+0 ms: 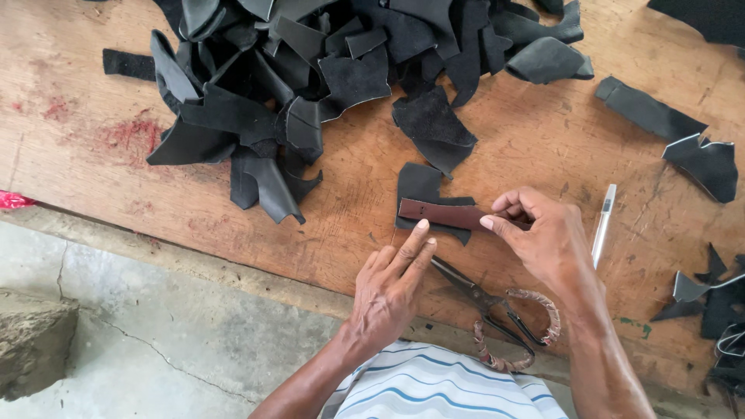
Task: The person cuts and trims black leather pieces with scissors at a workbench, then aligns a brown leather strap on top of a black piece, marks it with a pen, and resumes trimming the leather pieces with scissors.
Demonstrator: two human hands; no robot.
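**Brown strip lay crosswise between both hands**

The brown leather strip (450,214) lay flat on a black leather piece (423,188), its long axis running left-right on the wooden tabletop (326,225). The right hand (543,240) pinched its right end; the left hand (392,287), unclenched, pressed fingertips by its left end. Scissors (497,310) with cord-wrapped handles rested just behind, nearer the person.
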